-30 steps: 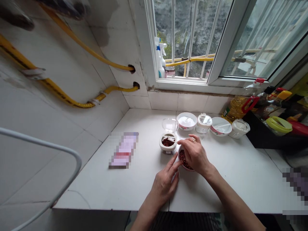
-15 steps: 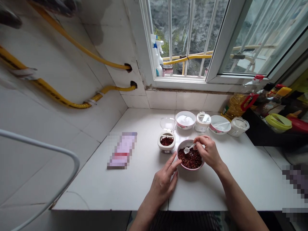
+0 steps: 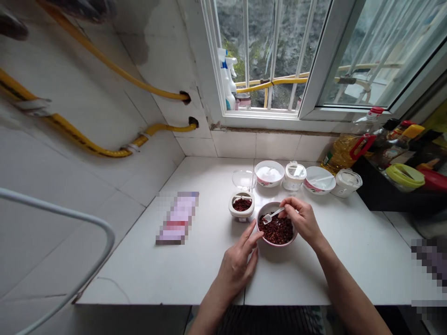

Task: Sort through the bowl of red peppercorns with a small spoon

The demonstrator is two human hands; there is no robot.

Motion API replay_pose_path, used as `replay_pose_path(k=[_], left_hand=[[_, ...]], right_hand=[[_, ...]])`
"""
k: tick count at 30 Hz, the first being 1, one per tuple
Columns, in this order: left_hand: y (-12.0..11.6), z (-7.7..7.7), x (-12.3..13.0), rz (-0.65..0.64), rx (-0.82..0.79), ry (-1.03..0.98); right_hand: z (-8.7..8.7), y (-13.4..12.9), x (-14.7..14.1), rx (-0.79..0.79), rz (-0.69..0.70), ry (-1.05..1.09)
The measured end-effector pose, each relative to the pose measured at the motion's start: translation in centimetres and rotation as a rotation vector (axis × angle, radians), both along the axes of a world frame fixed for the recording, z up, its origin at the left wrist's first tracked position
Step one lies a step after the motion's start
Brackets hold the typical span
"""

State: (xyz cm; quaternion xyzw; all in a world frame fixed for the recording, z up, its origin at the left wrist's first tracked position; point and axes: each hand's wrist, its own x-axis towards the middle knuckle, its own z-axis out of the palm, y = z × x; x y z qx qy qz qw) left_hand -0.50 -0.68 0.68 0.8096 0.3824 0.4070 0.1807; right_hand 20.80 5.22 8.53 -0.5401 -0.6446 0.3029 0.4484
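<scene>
- Spoon (image 3: pixel 274 215), small and white, has gone from over the seasoning jar (image 3: pixel 241 214) to inside the peppercorn bowl (image 3: pixel 271 209) within the last second; its scoop now lies among the dark-red peppercorns (image 3: pixel 279 230) toward the bowl's left side.
- Right hand (image 3: pixel 301 217), above the bowl's right rim, pinches the spoon's handle between thumb and fingers. A few dark bits seem to sit in the scoop, too small to count; I judge the work to be back at scooping.
- Left hand (image 3: pixel 240 260) has stayed at the bowl's left edge, fingers loosely spread, fingertips at the rim, apparently steadying it and wrapped around nothing.
- The seasoning jar stands just left of the bowl and slightly beyond, similar peppercorns inside, its clear lid (image 3: pixel 244 179) raised on the far side.
- In the way: a pale crossbar (image 3: pixel 240 197) spans the jar's mouth and narrows it.
- Directly beyond the bowl stand a floral bowl of white granules (image 3: pixel 268 184) and a white lidded jar (image 3: pixel 294 182); well to its right, a cooking-oil bottle (image 3: pixel 344 150).
- Well left of the bowl on the worktop (image 3: pixel 209 265) lies a pinkish item (image 3: pixel 179 218), pixelated beyond identification.
</scene>
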Motion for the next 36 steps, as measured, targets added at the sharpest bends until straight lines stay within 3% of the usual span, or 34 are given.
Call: replay_pose_path(k=[6, 19, 28, 32, 36], left_hand=[[0.0, -0.1, 0.0, -0.001, -0.019, -0.010], [0.0, 0.0, 0.0, 0.005, -0.014, 0.005], [-0.1, 0.3, 0.1, 0.008, -0.012, 0.005], [0.0, 0.2, 0.1, 0.008, -0.010, 0.008], [0.0, 0.2, 0.1, 0.003, -0.016, 0.011]], right_hand=[[-0.1, 0.0, -0.1, -0.016, -0.008, 0.015], [-0.1, 0.3, 0.0, -0.202, -0.027, 0.245], [0.0, 0.6, 0.1, -0.222, -0.022, 0.341], [0.5, 0.5, -0.8, -0.151, -0.030, 0.364], [1.0, 0.2, -2.7, 0.085, -0.030, 0.224]])
